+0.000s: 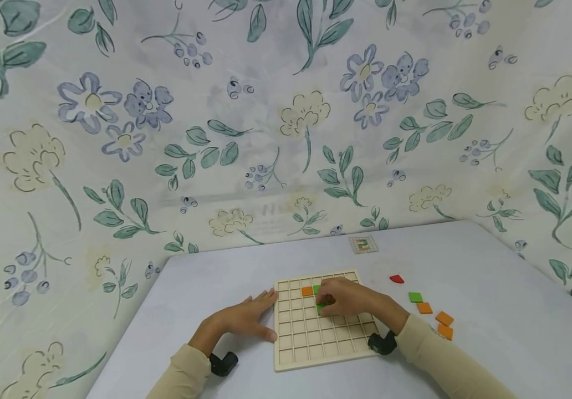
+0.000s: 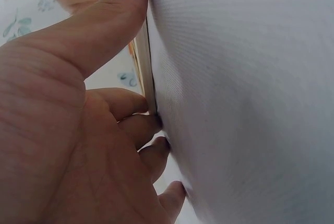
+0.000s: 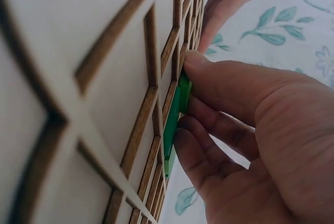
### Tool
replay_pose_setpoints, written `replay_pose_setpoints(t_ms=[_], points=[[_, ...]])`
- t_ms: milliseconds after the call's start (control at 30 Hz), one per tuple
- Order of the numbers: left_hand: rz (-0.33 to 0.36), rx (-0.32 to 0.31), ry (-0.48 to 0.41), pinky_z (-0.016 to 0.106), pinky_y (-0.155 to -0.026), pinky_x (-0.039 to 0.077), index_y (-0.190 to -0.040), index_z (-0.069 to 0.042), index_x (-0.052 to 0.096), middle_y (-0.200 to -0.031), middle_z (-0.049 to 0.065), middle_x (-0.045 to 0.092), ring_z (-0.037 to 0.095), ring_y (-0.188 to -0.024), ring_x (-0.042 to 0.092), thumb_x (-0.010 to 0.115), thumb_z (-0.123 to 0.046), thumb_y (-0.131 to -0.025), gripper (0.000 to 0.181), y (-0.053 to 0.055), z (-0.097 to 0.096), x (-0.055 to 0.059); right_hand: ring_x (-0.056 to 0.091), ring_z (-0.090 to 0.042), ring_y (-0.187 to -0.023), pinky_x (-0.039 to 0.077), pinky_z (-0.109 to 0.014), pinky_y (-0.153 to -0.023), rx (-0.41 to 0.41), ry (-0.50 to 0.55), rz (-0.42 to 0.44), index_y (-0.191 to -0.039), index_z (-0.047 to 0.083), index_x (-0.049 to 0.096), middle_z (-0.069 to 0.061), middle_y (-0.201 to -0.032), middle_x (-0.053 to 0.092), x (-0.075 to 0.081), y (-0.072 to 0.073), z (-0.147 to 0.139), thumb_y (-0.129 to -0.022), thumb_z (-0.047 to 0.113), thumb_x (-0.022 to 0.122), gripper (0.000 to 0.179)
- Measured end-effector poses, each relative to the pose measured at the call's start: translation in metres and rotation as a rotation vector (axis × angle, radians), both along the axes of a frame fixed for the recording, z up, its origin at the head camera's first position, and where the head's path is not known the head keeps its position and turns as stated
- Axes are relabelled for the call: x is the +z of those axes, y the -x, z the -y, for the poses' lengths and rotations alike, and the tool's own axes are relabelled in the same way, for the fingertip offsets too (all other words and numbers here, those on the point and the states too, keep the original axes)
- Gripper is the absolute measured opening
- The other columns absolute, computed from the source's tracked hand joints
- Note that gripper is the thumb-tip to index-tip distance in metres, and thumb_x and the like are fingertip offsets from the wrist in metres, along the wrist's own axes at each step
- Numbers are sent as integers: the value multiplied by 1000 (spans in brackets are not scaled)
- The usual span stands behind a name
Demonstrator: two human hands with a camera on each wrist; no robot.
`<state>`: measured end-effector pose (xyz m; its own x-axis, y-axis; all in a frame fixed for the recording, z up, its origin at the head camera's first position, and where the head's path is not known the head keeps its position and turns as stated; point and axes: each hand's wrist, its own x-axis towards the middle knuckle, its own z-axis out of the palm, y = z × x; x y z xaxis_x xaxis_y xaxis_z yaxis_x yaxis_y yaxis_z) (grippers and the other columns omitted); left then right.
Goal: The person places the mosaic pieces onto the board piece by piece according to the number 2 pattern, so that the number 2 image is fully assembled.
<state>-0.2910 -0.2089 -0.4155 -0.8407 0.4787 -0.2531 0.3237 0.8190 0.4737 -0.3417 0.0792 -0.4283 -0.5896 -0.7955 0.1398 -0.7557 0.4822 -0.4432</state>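
Right hand (image 1: 346, 297): pinches a green tile (image 3: 185, 92), partly hidden between fingertips
Left hand (image 1: 246, 320): fingers spread, touching the grid board (image 1: 299, 341)
Printed card (image 1: 364, 245): beyond right fingers, print too small

We are seeing soft, even light across the pale tabletop (image 1: 490, 271); in the dimmer right wrist view, we are finding the nearby grid board (image 3: 94, 20) blurring toward nine o'clock.
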Motion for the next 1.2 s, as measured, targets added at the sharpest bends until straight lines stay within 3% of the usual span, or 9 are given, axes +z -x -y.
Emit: replay_pose_setpoints(t_ms=[1200], points=[[12, 7, -12, 56, -127, 7, -158, -1, 19, -168, 17, 12, 33, -157, 9, 79, -49, -80, 110, 1, 1, -1, 51, -1, -78, 50, -17, -74, -10, -44, 6, -99, 12, 77, 9, -89, 62, 5, -4, 1, -84, 18, 81, 17]])
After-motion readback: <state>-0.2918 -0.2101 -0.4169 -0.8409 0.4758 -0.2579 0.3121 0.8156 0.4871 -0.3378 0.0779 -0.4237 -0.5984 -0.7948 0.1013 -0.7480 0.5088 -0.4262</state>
